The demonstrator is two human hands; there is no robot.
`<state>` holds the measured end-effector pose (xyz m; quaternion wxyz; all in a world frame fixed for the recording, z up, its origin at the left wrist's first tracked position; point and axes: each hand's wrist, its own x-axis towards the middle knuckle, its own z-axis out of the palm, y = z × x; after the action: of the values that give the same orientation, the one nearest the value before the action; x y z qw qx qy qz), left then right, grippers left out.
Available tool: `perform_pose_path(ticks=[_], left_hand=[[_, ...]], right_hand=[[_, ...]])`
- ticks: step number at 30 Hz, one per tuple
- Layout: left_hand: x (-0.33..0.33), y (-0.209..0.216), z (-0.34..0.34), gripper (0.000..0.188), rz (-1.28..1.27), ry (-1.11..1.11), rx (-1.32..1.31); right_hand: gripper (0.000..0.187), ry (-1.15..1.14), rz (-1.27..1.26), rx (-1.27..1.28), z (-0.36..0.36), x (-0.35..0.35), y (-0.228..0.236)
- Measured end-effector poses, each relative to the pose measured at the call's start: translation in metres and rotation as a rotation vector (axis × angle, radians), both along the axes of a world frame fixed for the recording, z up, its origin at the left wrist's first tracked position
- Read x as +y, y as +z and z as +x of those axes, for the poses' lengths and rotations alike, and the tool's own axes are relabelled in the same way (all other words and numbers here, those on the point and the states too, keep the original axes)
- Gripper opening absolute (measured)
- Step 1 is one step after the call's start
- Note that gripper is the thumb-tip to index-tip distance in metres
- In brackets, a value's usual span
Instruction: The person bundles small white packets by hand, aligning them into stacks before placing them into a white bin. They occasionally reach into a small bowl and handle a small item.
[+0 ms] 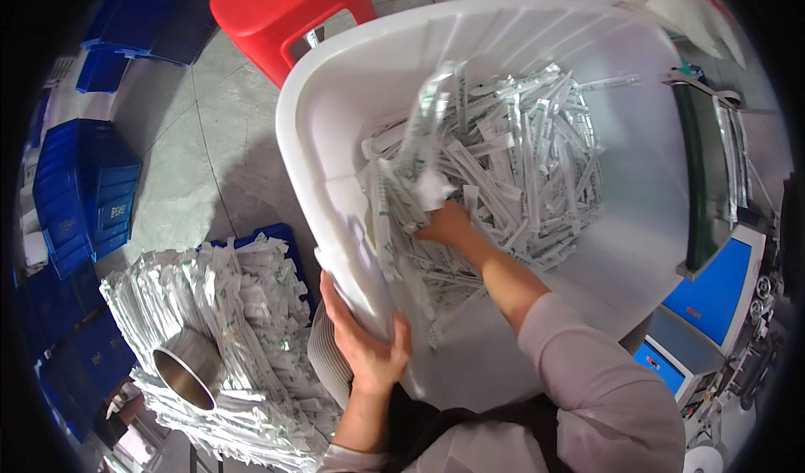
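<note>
A large white plastic bin (287, 108) leans in front of me, its wide mouth facing up. My left hand (371, 349) is closed on its near-left rim, fingers outside and thumb along the edge. Inside lies a loose heap of slim, clear-and-white wrapped packets (524, 150) with green print. My right hand (453, 226) reaches into the bin's left part, closed round a bunch of these slim packets (426, 125), blurred by motion. The fingertips are partly hidden by the packets. Some packets hang down along the bin's left inner wall.
Left of the bin, a tall stack of similar packets (251, 305) sits on a blue tray (293, 259), with a metal cylinder (189, 371) on top. A red stool (289, 7) stands beyond. Blue crates (88, 184) line the far left. A blue-and-white machine (713, 293) stands at right.
</note>
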<state>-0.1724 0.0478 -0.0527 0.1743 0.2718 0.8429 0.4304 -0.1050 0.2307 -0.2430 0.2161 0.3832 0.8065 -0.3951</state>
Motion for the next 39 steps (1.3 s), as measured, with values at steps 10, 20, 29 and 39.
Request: perform_pose_path(ticks=[10, 20, 29, 39], left_hand=[[0.013, 0.043, 0.029, 0.108, 0.179, -0.262, 0.462], [0.068, 0.062, 0.101, 0.096, 0.346, -0.466, 0.107], [0.066, 0.064, 0.071, 0.039, 0.669, -0.356, -0.190], [0.064, 0.068, 0.038, 0.042, 0.743, -0.115, -0.850]], right_hand=[[0.061, -0.256, -0.527, 0.735, 0.103, 0.028, 0.193], [0.090, -0.222, -0.603, 1.039, 0.131, -0.016, 0.304], [0.065, -0.117, -0.334, 0.929, 0.111, -0.013, 0.267], [0.079, 0.321, 0.553, 0.564, 0.131, -0.014, 0.236]])
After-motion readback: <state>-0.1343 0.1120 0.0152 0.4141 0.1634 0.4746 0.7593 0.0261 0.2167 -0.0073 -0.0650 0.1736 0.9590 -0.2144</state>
